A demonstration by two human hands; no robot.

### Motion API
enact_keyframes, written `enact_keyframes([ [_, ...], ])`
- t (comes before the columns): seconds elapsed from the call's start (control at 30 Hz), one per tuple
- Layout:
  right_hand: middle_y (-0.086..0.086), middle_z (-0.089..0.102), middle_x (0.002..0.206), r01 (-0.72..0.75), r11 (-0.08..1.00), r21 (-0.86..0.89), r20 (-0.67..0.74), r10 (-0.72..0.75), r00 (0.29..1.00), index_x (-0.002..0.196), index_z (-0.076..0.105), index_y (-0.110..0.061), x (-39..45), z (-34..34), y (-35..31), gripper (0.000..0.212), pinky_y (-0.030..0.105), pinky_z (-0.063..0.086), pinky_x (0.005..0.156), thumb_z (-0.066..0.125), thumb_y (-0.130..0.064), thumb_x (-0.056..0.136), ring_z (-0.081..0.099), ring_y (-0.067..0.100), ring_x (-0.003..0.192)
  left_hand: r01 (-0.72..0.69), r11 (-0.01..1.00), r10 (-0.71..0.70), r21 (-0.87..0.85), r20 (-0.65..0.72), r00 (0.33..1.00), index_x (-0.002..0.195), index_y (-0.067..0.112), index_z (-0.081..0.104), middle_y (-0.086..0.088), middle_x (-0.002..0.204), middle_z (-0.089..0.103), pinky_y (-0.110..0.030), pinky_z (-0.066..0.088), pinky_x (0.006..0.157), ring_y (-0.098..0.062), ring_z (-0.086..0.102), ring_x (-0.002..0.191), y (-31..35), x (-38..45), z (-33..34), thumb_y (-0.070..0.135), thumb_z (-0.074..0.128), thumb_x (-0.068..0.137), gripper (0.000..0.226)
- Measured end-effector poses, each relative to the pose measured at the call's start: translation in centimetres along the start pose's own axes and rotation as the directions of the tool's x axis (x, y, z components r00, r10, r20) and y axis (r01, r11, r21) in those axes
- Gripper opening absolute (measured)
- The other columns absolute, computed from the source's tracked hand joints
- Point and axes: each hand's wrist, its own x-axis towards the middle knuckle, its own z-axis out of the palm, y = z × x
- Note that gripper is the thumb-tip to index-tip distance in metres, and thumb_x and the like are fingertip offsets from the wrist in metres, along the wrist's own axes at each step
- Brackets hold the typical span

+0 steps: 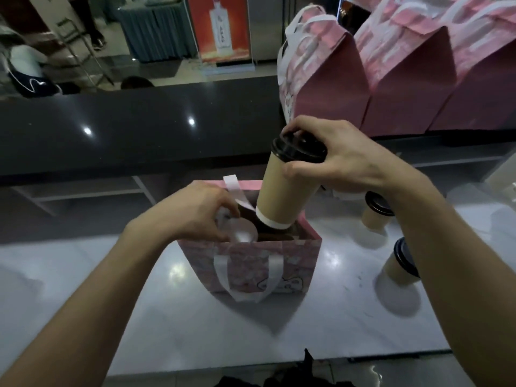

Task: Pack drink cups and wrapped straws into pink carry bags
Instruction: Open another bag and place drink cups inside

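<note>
**Cup going into the bag, held by its lid**

The right hand (332, 155) curls over the black lid (300, 149) of a tan paper cup (284, 191), fingers round the far rim and thumb on the wall just under the lid. The left hand (201, 210) is at the near-left rim of the open pink bag (251, 263), fingers bent round a pale, blurred thing; whether that is a wrapped straw or another lid I cannot tell.

The cup hangs over the bag mouth, its base just inside the rim. Its long axis is tilted: lid up and to the right, base down and to the left, toward the bag.

Likely handling: a filled cup would be fairly heavy, with thin walls that give under a squeeze. A grip on the lid alone could pop it off, so the thumb on the wall is the safer hold.

Two more cups (375, 213) (399, 263) stand on the counter (335, 317) to the right; closed bags (329, 79) line up behind.
</note>
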Motion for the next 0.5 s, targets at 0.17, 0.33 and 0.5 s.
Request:
enact_keyframes([
  [0.17,-0.019,0.069,0.12,-0.029,1.0,-0.002,0.215,0.028,0.976,0.132,0.062,-0.049,0.7,2.3,-0.2,0.069,0.029,0.059,0.09,0.071,-0.078,0.069,0.067,0.001,0.109,-0.075,0.997,0.075,-0.003,-0.06,0.995,0.168,0.041,0.013,0.008,0.177,0.023,-0.044,-0.019,0.13,-0.018,0.006,0.165,-1.7,0.3,2.0,0.081,0.08,0.064,0.13],
  [0.33,-0.015,0.056,0.122,-0.065,0.97,-0.232,0.277,0.13,0.952,0.138,0.052,-0.038,1.9,5.3,0.0,0.08,0.031,0.055,0.091,0.088,-0.062,0.071,0.059,0.01,0.112,-0.092,0.99,0.09,-0.11,-0.019,0.996,0.169,0.037,-0.019,0.013,0.179,-0.013,-0.039,-0.019,0.126,-0.005,-0.019,0.159,-2.1,0.2,3.5,0.1,0.074,0.05,0.164],
  [0.5,-0.007,0.045,0.129,-0.036,0.893,-0.448,0.293,0.184,0.938,0.144,0.043,-0.035,3.0,8.9,0.4,0.095,0.026,0.048,0.071,0.084,-0.075,0.068,0.055,0.02,0.11,-0.078,0.995,0.079,-0.06,0.005,0.997,0.168,0.027,-0.027,0.006,0.179,-0.022,-0.048,-0.011,0.134,-0.017,-0.025,0.164,-2.0,0.4,3.7,0.102,0.074,0.049,0.173],
])
